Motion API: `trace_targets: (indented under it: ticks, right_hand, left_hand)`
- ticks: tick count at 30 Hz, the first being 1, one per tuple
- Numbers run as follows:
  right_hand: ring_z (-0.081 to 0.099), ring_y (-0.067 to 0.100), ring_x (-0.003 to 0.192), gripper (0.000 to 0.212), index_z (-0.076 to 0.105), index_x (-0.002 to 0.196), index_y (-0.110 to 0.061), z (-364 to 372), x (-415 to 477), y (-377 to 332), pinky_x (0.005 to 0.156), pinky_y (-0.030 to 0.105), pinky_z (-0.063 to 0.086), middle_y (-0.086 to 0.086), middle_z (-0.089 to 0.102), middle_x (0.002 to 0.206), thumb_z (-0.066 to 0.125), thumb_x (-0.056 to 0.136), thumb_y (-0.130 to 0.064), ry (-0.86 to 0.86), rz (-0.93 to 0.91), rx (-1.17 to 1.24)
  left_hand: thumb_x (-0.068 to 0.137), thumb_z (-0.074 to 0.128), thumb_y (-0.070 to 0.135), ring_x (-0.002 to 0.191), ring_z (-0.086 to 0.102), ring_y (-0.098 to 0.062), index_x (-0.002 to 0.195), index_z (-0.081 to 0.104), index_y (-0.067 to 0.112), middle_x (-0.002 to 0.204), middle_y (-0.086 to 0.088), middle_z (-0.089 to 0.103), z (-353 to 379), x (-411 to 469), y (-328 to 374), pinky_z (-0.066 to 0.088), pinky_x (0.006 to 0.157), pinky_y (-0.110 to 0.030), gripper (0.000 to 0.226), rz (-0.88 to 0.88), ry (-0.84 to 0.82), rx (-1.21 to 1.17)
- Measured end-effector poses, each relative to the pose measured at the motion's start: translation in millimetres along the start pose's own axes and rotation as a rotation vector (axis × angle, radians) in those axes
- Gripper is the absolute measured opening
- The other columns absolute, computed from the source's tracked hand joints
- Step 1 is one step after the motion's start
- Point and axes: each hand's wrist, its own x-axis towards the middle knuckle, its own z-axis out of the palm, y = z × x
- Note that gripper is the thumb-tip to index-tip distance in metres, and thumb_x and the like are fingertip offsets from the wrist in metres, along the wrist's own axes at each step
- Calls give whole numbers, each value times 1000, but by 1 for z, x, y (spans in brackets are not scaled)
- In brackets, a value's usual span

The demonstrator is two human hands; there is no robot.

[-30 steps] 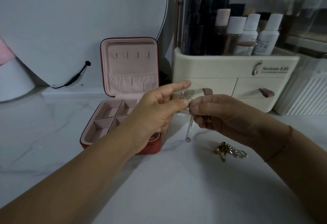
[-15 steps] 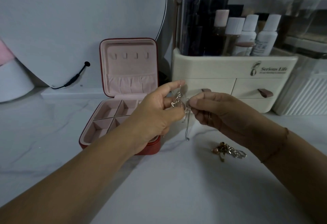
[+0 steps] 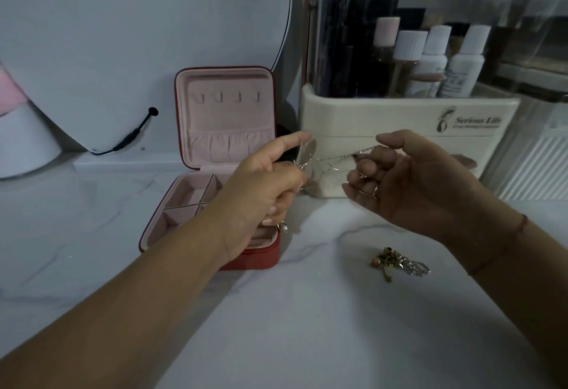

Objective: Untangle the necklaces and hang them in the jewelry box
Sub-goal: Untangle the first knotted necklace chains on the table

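Left hand [image 3: 264, 185] pinches a thin silver necklace [image 3: 336, 158] just right of the open red jewelry box [image 3: 255, 261] | right hand [image 3: 415, 179], fingers curled, grips the same chain, stretched between the two above the counter [image 3: 276, 327] | tangled clump of necklaces [image 3: 398, 262] lies on the counter near the right wrist, apart from the box

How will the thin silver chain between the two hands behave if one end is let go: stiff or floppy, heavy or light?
Probably floppy: the chain runs in thin kinked strands between the left hand and the right hand. Likely light, since pinched fingers alone carry it. It may snag, as strands bunch near the left hand.
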Motion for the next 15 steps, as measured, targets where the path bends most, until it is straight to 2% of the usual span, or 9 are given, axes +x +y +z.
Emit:
trace_targets:
  ticks: [4, 7, 9, 12, 15]
  right_hand:
    - [58, 16, 58, 20, 49, 56, -17, 1, -1, 1, 77, 32, 55, 1, 50, 58, 58, 71, -27, 48, -47, -37]
    - [60, 16, 61, 20, 49, 55, -17, -1, 0, -1, 77, 31, 54, 1, 53, 62, 59, 70, -27, 57, -50, 36]
    - [61, 17, 61, 22, 50, 52, -18, -2, 0, -2, 78, 30, 54, 1, 53, 61, 60, 69, -26, 75, -48, 105]
    - [54, 14, 54, 23, 49, 56, -16, -5, -1, -6, 67, 27, 55, -2, 43, 50, 59, 75, -24, 106, -62, 180]
    - [39, 10, 42, 27, 47, 61, -16, -4, -4, -9, 54, 21, 49, -5, 33, 47, 53, 86, -24, 113, -81, 66]
  left_hand:
    - [81, 43, -6, 37, 20, -5, 127, 52, 31, 85, -13, 41, 1, -1, 0, 17, 36, -17, 60, -1, 14, 20]
    - [69, 47, 4, 37, 20, -6, 127, 52, 33, 82, -13, 40, -1, 1, 1, 17, 37, -17, 65, 7, 35, 24]
    - [69, 47, 5, 38, 20, -6, 129, 51, 32, 81, -13, 40, -3, 1, 0, 16, 37, -19, 66, 10, 56, 27]
    - [76, 46, 0, 38, 20, -6, 131, 50, 31, 83, -12, 41, -5, 2, 0, 15, 39, -21, 64, 16, 78, 22]
    - [66, 47, 6, 38, 19, -7, 130, 51, 32, 80, -16, 38, -6, 1, 3, 13, 40, -22, 69, 16, 85, 15]
